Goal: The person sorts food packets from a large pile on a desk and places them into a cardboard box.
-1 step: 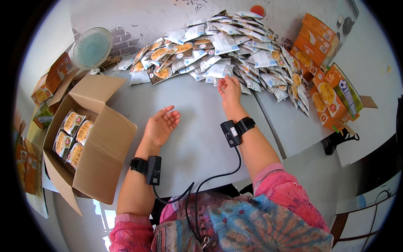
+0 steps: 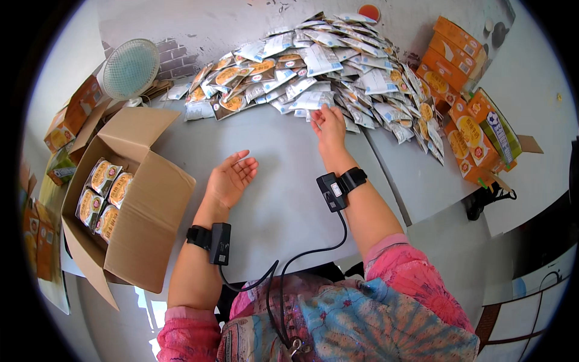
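My left hand hovers over the grey table, palm turned up, its fingers loosely curved and nothing in them. At the front edge of a big heap of sealed snack packets, my right hand is half open with fingers apart. Its fingertips reach a silver-white packet; whether they touch it I cannot tell. The packets show white backs or brown fronts with a round yellow picture. To the left of my left hand stands an open cardboard box, with several packets standing in rows inside it.
A round fan stands at the back left. Orange cartons are stacked at the right, and more orange boxes lie far left. Black cables run from the wrist devices across the table's near edge. A seam divides the table at the right.
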The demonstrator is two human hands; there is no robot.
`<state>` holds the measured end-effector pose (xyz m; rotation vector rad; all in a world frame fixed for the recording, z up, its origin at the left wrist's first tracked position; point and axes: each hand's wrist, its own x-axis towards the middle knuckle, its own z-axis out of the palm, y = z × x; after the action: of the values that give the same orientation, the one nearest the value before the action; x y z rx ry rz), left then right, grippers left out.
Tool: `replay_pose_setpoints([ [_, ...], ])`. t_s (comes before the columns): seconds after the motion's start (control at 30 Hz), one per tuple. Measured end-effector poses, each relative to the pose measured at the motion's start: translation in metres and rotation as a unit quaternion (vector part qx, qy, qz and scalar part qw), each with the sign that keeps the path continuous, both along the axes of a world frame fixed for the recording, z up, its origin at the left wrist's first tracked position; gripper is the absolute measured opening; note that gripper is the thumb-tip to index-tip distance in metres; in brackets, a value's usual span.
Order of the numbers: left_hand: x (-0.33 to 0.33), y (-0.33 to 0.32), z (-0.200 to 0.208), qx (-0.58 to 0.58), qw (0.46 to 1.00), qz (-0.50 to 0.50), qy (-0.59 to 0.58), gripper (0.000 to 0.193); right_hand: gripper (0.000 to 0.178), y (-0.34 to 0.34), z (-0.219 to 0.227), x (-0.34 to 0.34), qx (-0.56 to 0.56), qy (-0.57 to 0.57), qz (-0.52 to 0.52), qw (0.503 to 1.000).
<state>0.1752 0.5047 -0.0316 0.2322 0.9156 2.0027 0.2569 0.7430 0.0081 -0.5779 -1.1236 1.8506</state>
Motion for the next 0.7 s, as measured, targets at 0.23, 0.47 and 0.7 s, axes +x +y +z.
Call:
replay_pose_setpoints([
  [0.23,0.014,0.003,0.008,-0.106,0.962,0.028,0.251,0.046,0.012,-0.05,0.025,0.022,-0.052,0.062,0.129,0.988],
  [0.47,0.032,0.013,0.003,-0.121,0.857,0.094,0.492,0.071,0.011,-0.084,0.029,0.04,-0.159,0.102,0.303,0.934],
  [0.7,0.022,0.01,-0.006,-0.132,0.887,-0.019,0.441,0.046,0.013,-0.085,0.014,0.042,-0.135,0.091,0.337,0.927],
])
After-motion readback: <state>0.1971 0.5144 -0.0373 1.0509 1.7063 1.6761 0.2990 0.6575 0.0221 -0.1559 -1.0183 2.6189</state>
